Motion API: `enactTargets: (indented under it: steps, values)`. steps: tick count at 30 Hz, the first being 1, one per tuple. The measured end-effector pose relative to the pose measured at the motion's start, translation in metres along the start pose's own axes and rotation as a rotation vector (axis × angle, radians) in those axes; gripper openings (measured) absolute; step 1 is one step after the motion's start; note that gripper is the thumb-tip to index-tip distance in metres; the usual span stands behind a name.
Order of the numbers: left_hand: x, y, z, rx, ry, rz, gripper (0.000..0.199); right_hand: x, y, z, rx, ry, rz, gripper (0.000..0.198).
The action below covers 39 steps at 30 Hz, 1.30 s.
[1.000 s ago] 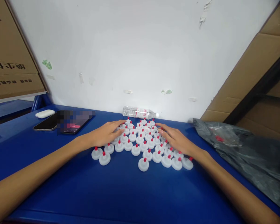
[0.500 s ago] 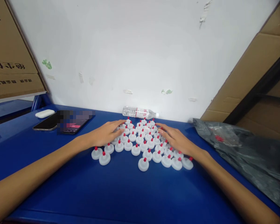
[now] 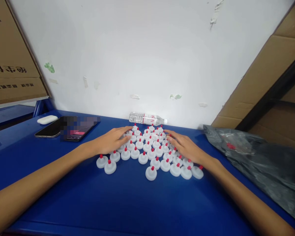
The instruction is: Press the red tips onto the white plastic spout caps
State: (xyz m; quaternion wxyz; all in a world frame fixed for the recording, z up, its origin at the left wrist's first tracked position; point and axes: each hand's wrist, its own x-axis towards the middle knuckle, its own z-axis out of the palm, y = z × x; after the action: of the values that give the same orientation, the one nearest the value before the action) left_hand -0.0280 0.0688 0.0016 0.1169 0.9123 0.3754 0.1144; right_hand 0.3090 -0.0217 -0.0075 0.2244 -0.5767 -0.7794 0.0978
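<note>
Many round white plastic caps with red tips (image 3: 143, 158) stand upright in a loose cluster on the blue table (image 3: 127, 200). At the cluster's left side lies my left hand (image 3: 113, 140), palm down with fingers stretched forward, over or against some of the caps. My right hand (image 3: 184, 146) rests likewise on the right side, its fingers apart and reaching inward. Both hands hide part of the caps beneath them, and neither grips one. One cap (image 3: 151, 173) sits a little apart at the front, and a pair (image 3: 110, 167) stands at the front left.
A clear plastic bottle (image 3: 147, 118) lies on its side by the white wall. Two phones (image 3: 49, 127) and a white rounded case (image 3: 47, 119) lie at the left. A dark grey plastic bag (image 3: 260, 170) covers the right side. Cardboard (image 3: 14, 55) stands at the far left.
</note>
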Motion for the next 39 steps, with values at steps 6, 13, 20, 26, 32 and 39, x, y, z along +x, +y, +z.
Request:
enactTargets:
  steps: [6,13,20,26,32,39]
  values:
    - [0.000,0.002,0.001,-0.008,0.027,0.012,0.064,0.000,0.004,0.003,0.022,0.025,-0.017,0.055]
    - [0.000,0.006,0.000,-0.029,0.102,0.025,0.059,-0.004,-0.002,0.000,0.225,0.022,0.047,0.059]
    - [-0.001,0.006,-0.001,-0.067,0.227,0.002,0.049,-0.003,-0.004,-0.007,0.432,0.044,0.185,0.068]
    - [0.000,0.009,-0.007,-0.078,0.337,0.011,0.045,-0.001,-0.001,-0.010,0.399,0.172,0.118,0.070]
    - [-0.004,0.018,-0.020,-0.084,0.462,0.036,0.040,-0.004,-0.016,-0.018,0.282,0.265,0.068,0.066]
    - [-0.015,0.027,-0.033,-0.014,0.622,0.163,0.029,-0.009,-0.026,-0.027,0.105,0.409,0.003,0.057]
